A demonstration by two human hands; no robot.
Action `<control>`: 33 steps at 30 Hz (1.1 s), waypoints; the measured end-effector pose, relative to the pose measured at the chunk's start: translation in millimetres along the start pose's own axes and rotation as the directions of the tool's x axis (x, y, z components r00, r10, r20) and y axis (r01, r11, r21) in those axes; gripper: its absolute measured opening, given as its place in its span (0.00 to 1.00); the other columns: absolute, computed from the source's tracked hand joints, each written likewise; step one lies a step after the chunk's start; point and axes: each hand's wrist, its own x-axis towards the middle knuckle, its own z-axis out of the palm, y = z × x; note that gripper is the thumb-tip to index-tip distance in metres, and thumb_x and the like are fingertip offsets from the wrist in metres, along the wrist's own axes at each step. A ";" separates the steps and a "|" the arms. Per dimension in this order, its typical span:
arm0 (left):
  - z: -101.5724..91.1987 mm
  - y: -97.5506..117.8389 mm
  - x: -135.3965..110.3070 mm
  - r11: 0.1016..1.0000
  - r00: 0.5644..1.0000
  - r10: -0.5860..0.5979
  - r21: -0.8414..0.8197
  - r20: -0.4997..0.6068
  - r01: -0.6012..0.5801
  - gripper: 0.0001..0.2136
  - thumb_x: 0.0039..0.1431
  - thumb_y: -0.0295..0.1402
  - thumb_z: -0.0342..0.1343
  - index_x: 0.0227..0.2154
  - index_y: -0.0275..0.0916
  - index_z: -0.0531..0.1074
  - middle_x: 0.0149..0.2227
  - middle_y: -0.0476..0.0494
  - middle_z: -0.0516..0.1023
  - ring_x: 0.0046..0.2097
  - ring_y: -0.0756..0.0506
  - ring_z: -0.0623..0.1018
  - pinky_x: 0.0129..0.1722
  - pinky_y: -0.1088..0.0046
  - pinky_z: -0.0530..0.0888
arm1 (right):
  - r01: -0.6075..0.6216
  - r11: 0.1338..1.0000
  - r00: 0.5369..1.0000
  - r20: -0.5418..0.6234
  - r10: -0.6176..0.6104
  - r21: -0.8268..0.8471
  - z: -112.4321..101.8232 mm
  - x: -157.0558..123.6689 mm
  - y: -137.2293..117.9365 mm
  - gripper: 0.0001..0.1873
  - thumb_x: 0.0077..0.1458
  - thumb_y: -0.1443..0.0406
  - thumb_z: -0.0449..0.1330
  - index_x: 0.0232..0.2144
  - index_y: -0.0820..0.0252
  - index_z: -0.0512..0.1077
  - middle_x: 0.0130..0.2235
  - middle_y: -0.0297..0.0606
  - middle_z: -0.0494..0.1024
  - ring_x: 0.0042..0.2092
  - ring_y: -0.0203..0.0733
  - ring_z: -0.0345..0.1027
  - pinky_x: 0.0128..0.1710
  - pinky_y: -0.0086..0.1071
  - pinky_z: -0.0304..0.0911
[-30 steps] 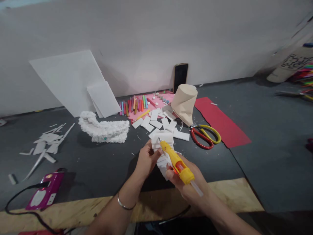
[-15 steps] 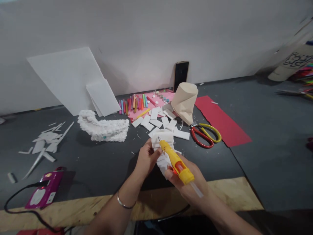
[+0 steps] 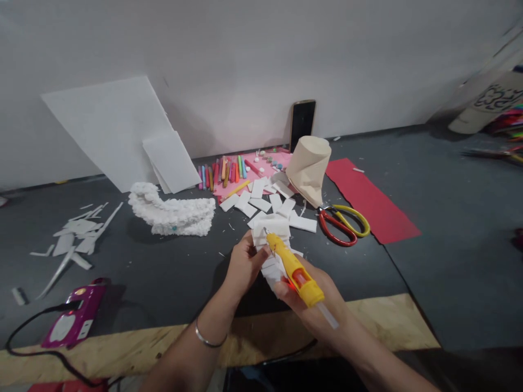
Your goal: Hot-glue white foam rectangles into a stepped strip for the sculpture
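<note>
My right hand [image 3: 314,305] grips a yellow glue gun [image 3: 293,268], its nozzle pointing up and left onto a layered white paper piece [image 3: 267,245]. My left hand [image 3: 244,262], a silver bangle on its wrist, pinches that paper piece from the left. Both hands hover just above the dark mat near its front edge. Loose white paper rectangles [image 3: 261,206] lie just beyond the hands.
A white ruffled paper shape [image 3: 171,213] lies to the left, red and yellow scissors [image 3: 342,223] and a red sheet [image 3: 368,198] to the right. Coloured pens [image 3: 223,174] on pink paper, a beige roll [image 3: 309,167], a phone [image 3: 303,124] and white boards [image 3: 118,133] stand behind. A pink device [image 3: 73,322] with a cable sits front left.
The glue gun's tip has shifted slightly along the paper piece; both hands keep their hold. The view has drifted a little.
</note>
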 end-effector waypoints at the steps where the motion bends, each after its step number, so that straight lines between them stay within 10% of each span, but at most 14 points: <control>1: 0.1 -0.6 0.1 1.000 1.000 0.002 -0.011 -0.001 -0.002 0.14 0.48 0.36 0.65 0.39 0.37 0.78 0.43 0.41 0.80 0.43 0.43 0.78 0.42 0.71 0.74 | -0.001 1.000 1.000 -0.003 0.001 0.002 -0.4 -0.2 -0.4 0.16 0.58 0.51 0.56 0.33 0.58 0.68 0.30 0.36 0.74 0.28 0.37 0.63 0.27 0.30 0.61; 33: 1.3 8.7 -1.0 1.000 0.998 -0.011 0.017 -0.068 0.012 0.20 0.44 0.46 0.68 0.36 0.36 0.78 0.37 0.43 0.80 0.37 0.45 0.76 0.39 0.71 0.74 | -0.088 0.996 0.996 0.019 0.088 0.000 -5.3 0.7 1.8 0.19 0.56 0.47 0.56 0.28 0.55 0.64 0.24 0.35 0.73 0.25 0.39 0.66 0.25 0.31 0.59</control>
